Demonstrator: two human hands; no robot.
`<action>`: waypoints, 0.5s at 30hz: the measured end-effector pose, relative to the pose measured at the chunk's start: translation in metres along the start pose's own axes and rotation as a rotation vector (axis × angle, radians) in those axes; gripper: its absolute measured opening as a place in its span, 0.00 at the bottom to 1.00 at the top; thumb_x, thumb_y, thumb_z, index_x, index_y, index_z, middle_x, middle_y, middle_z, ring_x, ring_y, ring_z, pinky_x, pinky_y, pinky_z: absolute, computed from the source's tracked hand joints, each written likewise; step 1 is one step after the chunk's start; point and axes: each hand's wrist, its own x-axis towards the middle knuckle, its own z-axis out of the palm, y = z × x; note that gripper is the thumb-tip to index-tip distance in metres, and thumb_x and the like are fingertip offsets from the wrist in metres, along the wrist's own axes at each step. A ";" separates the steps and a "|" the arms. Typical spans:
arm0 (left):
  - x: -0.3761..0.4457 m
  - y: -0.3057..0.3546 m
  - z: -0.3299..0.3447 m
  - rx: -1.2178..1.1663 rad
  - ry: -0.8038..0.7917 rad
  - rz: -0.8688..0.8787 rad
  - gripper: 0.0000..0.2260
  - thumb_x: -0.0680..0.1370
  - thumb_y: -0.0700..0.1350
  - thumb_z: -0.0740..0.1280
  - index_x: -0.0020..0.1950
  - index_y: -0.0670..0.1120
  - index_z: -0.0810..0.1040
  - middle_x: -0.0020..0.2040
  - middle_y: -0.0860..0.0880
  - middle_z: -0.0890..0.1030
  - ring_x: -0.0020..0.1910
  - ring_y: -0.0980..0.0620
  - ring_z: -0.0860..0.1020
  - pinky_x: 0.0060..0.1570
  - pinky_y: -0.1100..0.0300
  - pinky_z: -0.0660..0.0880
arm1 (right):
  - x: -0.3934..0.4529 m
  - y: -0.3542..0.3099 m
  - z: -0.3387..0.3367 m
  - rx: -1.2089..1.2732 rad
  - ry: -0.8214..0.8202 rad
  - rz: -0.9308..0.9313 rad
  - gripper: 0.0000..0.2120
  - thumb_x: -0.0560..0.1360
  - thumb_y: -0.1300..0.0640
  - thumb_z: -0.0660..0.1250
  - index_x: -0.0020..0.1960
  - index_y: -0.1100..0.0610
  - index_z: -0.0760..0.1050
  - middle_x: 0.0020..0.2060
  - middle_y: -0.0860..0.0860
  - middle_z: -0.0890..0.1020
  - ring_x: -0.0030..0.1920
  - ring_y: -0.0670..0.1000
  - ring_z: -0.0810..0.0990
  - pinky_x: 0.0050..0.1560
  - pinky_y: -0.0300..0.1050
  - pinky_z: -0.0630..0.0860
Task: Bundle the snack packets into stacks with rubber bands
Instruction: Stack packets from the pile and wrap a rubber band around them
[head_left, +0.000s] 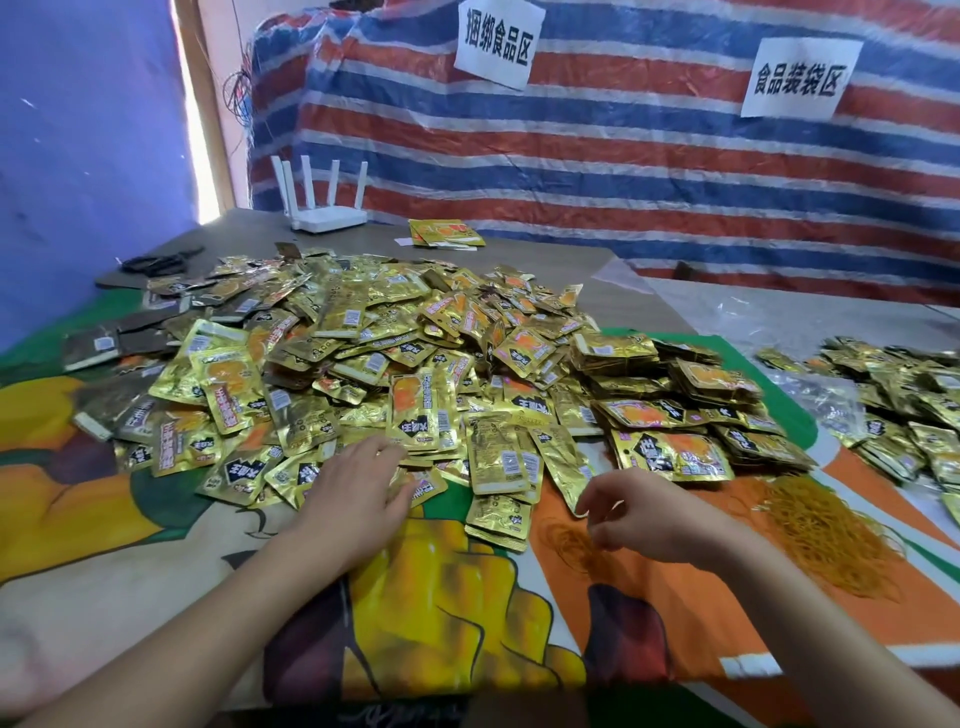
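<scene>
Packets (363, 364) everywhere, one big gold heap across the middle of our table (639, 306). Our left hand (358, 483) lies flat, fingers spread, on the heap's near edge. Our right hand (639, 519) hangs loosely curled, holding nothing, over rubber bands (826, 535) near right.

Bright, even daylight; glare on foil packets (363, 332); wide-angle edge bending.
</scene>
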 end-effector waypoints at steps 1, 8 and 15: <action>-0.002 -0.001 -0.001 -0.006 0.002 0.001 0.21 0.81 0.56 0.60 0.71 0.48 0.71 0.68 0.49 0.72 0.67 0.48 0.70 0.64 0.52 0.68 | 0.000 0.001 0.002 -0.036 0.003 -0.017 0.09 0.74 0.60 0.72 0.47 0.45 0.80 0.42 0.44 0.83 0.40 0.42 0.82 0.40 0.35 0.77; 0.003 -0.008 -0.004 -0.002 0.031 0.012 0.18 0.81 0.52 0.62 0.70 0.47 0.72 0.66 0.49 0.74 0.65 0.48 0.71 0.64 0.54 0.68 | 0.007 -0.009 0.004 -0.004 0.114 -0.046 0.11 0.76 0.61 0.70 0.44 0.45 0.78 0.39 0.45 0.83 0.38 0.43 0.83 0.44 0.42 0.80; 0.045 0.002 -0.019 0.078 0.020 -0.113 0.17 0.82 0.54 0.58 0.64 0.44 0.73 0.56 0.46 0.77 0.55 0.46 0.76 0.51 0.51 0.76 | 0.053 -0.077 0.014 -0.186 0.242 -0.243 0.05 0.79 0.56 0.66 0.50 0.53 0.81 0.43 0.45 0.81 0.42 0.45 0.78 0.37 0.35 0.71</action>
